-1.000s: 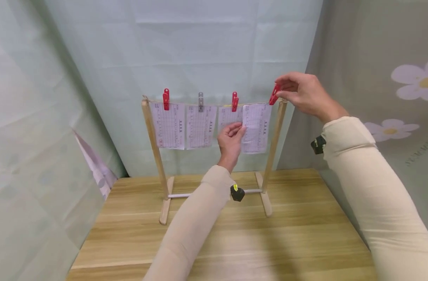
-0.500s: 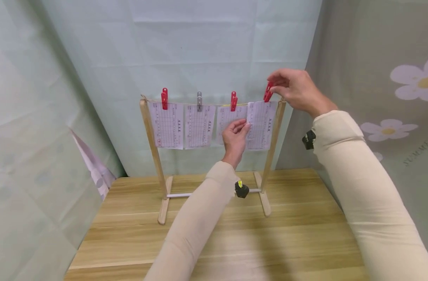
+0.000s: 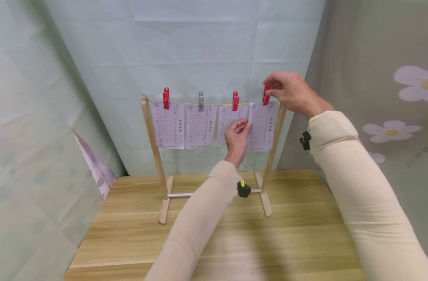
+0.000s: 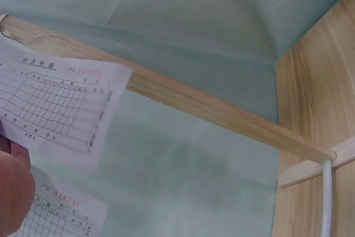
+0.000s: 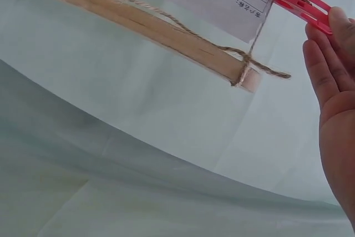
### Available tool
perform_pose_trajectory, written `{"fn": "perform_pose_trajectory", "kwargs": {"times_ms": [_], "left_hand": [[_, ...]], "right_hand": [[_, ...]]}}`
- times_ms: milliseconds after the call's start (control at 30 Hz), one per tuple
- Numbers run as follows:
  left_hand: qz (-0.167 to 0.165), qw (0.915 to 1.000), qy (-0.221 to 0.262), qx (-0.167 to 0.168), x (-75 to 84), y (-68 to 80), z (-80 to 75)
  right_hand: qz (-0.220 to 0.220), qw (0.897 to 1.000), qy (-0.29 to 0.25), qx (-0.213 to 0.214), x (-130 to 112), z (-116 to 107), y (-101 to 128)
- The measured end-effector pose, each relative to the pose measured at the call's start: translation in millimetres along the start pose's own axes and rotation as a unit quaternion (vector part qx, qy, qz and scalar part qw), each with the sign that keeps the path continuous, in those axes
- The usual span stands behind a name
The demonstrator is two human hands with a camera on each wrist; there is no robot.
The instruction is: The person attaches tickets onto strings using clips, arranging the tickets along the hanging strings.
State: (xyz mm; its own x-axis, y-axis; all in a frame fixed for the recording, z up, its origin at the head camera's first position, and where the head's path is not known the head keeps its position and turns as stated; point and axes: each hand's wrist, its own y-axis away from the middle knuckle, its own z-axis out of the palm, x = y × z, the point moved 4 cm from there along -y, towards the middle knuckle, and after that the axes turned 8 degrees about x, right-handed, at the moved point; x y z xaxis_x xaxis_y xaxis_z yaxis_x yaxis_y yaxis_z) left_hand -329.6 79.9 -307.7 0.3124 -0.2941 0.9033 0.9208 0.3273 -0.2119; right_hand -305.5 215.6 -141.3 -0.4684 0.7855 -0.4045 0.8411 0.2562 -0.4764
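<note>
In the head view a printed receipt slip hangs at the right end of the string. My left hand pinches this slip by its left edge. My right hand holds a red clothes peg between thumb and fingers, upright over the slip's top edge. From the right wrist, the tip of that red peg meets the string and the paper's edge; how firmly it bites cannot be seen. The left wrist view shows the held slip overlapping a lower slip.
Further left, a red peg, a grey peg and another red peg clip slips to the string. Two wooden posts carry it, joined below by a white rod. The stand rests on a wooden table.
The rightmost slip and my left hand have shifted right, toward the post. My right hand has brought the red peg left and turned it more upright, onto the slip's top edge.
</note>
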Motion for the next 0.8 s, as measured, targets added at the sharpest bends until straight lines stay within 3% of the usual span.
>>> {"fn": "perform_pose_trajectory", "kwargs": {"times_ms": [433, 800], "left_hand": [[-0.004, 0.9998, 0.017, -0.004, 3.6, 0.8, 0.2], [-0.011, 0.9997, -0.023, 0.003, 4.0, -0.7, -5.9]], "right_hand": [[0.008, 1.000, -0.003, -0.025, 8.1, 9.1, 0.6], [0.003, 1.000, 0.007, -0.030, 9.5, 9.6, 1.6]]}}
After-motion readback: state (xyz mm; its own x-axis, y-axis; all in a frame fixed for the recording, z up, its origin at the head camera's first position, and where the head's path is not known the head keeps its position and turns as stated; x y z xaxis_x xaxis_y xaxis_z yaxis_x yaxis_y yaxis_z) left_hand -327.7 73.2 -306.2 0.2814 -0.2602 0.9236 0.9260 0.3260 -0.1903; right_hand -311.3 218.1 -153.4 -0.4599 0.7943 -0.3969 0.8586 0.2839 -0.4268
